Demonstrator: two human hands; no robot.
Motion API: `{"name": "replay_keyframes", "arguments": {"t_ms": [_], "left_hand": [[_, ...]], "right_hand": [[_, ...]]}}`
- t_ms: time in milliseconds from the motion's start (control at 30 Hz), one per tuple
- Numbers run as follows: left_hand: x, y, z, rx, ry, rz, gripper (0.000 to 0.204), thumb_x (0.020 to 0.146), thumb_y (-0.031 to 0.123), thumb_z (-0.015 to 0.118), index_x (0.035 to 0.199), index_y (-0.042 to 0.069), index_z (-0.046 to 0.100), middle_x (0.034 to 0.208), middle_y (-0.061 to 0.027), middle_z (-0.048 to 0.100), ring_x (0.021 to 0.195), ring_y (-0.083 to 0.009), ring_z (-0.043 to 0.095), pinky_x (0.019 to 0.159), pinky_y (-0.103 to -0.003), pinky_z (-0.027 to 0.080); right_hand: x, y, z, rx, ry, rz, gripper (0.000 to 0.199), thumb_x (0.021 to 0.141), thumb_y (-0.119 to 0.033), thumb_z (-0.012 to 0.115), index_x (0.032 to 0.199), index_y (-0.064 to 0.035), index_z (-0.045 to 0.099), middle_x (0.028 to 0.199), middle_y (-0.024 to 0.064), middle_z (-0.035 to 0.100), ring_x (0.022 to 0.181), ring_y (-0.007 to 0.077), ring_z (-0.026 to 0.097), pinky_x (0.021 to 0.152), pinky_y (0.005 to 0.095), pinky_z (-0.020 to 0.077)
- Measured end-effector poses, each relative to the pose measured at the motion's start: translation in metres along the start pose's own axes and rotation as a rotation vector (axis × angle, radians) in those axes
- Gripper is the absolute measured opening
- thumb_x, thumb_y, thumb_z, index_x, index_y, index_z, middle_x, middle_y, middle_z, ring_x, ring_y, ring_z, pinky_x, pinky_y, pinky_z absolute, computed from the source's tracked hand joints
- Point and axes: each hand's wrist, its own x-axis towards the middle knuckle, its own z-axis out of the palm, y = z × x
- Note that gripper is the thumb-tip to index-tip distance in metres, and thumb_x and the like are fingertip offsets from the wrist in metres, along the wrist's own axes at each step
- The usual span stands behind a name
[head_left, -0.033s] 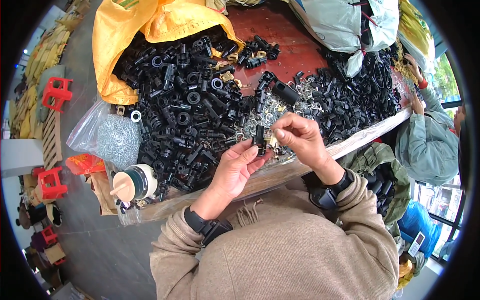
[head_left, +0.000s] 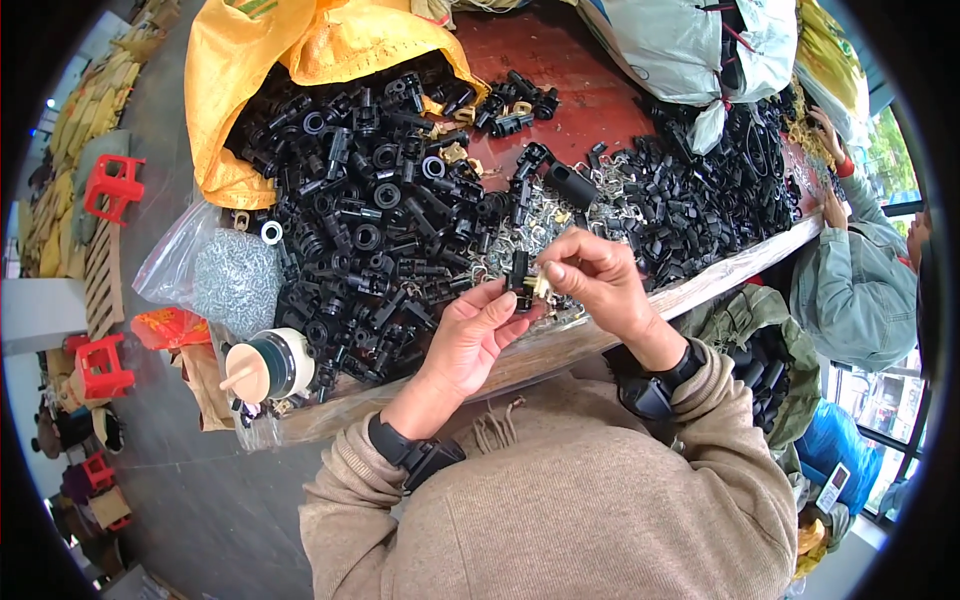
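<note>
A small black plastic housing (head_left: 518,272) stands between the thumb and fingers of my left hand (head_left: 465,340), over the table's near edge. My right hand (head_left: 608,288) pinches a small cream-coloured piece (head_left: 541,286) close against the housing's right side; its exact shape is too small to tell. Beyond both hands lies a heap of small silvery metal clips (head_left: 548,222), with a larger black tube-shaped part (head_left: 571,186) on it. Black cylindrical plastic fittings (head_left: 360,205) are piled to the left, and small black pieces (head_left: 690,185) spread out to the right.
An orange-yellow sack (head_left: 222,120) opens onto the left pile. Near the left corner are a clear bag of screws (head_left: 238,278) and a cream-lidded container (head_left: 262,368). A white sack (head_left: 665,45) stands at the back right. Another person (head_left: 855,285) works at the far right.
My right hand has shifted slightly left and turned a little, bringing the cream-coloured piece closer to the black housing. My left hand stays in place.
</note>
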Motion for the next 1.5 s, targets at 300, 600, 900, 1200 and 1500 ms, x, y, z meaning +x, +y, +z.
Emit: {"name": "replay_keyframes", "arguments": {"t_ms": [300,600,900,1200,1500], "left_hand": [[-0.005,-0.005,-0.005,0.052,-0.031,-0.004,0.022,0.076,0.012,0.060,0.095,0.003,0.055,0.089,-0.0065,0.059,0.081,-0.0185,0.059,0.070,-0.022,0.048],[-0.005,-0.004,0.002,0.123,0.044,-0.057,0.020,0.076,0.011,0.059,0.093,0.001,0.055,0.087,-0.0089,0.059,0.077,-0.0179,0.059,0.066,-0.021,0.049],[0.001,0.001,0.000,0.118,0.089,-0.063,0.019,0.077,0.011,0.055,0.092,-0.001,0.055,0.085,-0.0138,0.059,0.075,-0.0203,0.059,0.063,-0.022,0.050],[0.008,-0.002,0.008,0.130,0.068,-0.094,0.019,0.077,0.011,0.056,0.092,0.000,0.054,0.084,-0.0103,0.060,0.074,-0.0163,0.059,0.062,-0.020,0.049],[0.011,0.001,0.011,0.163,0.065,-0.069,0.023,0.077,0.012,0.057,0.097,0.000,0.053,0.087,-0.0087,0.059,0.076,-0.0136,0.058,0.066,-0.019,0.048]], "right_hand": [[-0.010,0.005,0.016,-0.144,0.001,-0.052,0.009,0.081,-0.008,0.053,0.083,0.0002,0.054,0.077,0.0015,0.050,0.065,0.0048,0.047,0.054,0.0176,0.0395],[-0.011,-0.001,0.011,-0.476,0.098,-0.168,0.016,0.072,-0.007,0.061,0.085,-0.0014,0.055,0.078,0.0025,0.049,0.063,0.0078,0.048,0.054,0.0199,0.0398],[-0.032,0.000,-0.127,-1.478,0.606,-0.076,0.018,0.070,-0.014,0.060,0.083,-0.0031,0.055,0.073,0.0114,0.050,0.067,0.0296,0.052,0.057,0.0352,0.0416],[-0.022,0.023,-0.144,-1.473,0.516,-0.160,0.014,0.072,-0.014,0.057,0.082,-0.0050,0.053,0.069,0.0112,0.048,0.066,0.0318,0.050,0.055,0.0368,0.0409],[-0.016,0.001,-0.080,-0.197,0.301,0.095,0.018,0.078,-0.009,0.056,0.095,-0.0014,0.056,0.069,-0.0009,0.056,0.059,0.0057,0.048,0.053,0.0200,0.0383]]}}
